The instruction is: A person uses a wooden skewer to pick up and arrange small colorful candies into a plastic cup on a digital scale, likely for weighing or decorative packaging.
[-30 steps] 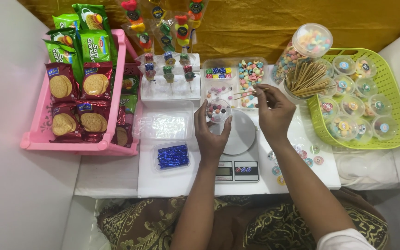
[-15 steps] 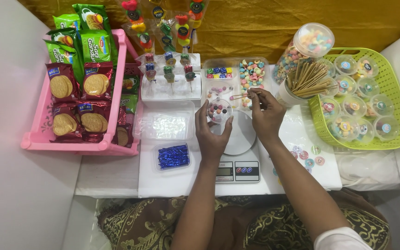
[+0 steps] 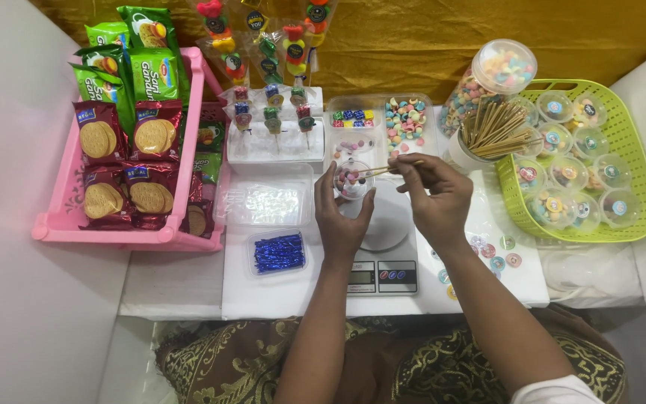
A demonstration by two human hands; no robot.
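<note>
A small clear cup [image 3: 353, 179] of pastel candies stands upright above the scale, a thin wooden skewer [image 3: 386, 170] dipping in.

Two hands work here, the left hand [image 3: 340, 217] and the right hand [image 3: 434, 196]. One kitchen scale [image 3: 384, 254] sits below them. Four red biscuit packs [image 3: 127, 168] fill one pink basket [image 3: 61, 217], with four green snack bags [image 3: 125, 63] behind. One green basket [image 3: 629, 142] holds about ten small lidded cups [image 3: 571, 166]. One tray of blue twist ties [image 3: 279, 252] lies nearby.
</note>
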